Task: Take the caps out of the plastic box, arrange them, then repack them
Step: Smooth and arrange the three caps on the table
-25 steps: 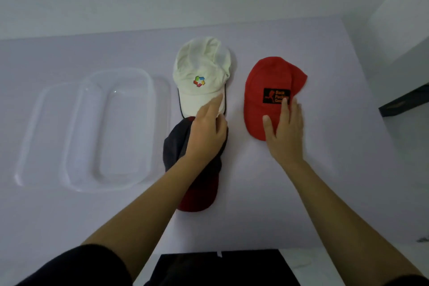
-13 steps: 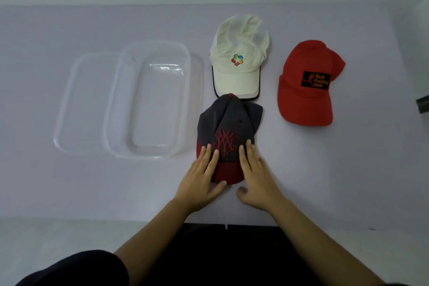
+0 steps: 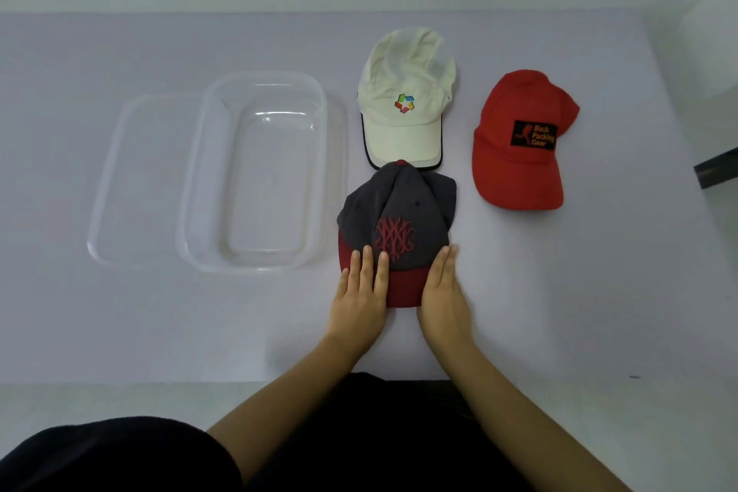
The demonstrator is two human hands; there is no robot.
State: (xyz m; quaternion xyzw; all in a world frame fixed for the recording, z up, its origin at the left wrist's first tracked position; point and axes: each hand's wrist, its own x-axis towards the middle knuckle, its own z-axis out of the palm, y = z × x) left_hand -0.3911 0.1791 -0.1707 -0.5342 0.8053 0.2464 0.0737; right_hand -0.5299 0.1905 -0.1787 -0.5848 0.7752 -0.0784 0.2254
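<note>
Three caps lie flat on the white table (image 3: 599,292). A grey cap (image 3: 399,212) with a dark red brim and red emblem is nearest me. My left hand (image 3: 361,294) rests flat on the left of its brim, fingers together. My right hand (image 3: 443,292) lies flat along the brim's right edge. Behind it a cream cap (image 3: 403,108) with a coloured logo touches the grey cap's crown. A red cap (image 3: 519,156) with a black patch lies apart at the right. The clear plastic box (image 3: 191,212) stands empty to the left.
The box's clear lid (image 3: 116,180) lies partly under the box on its left side. A white wall runs behind the table. A dark ledge (image 3: 715,172) juts in at the right edge. The table's near edge is just in front of my body.
Both hands left the cream and red caps and came down onto the grey cap's brim. In the last half second they spread apart slightly toward the brim's sides.
</note>
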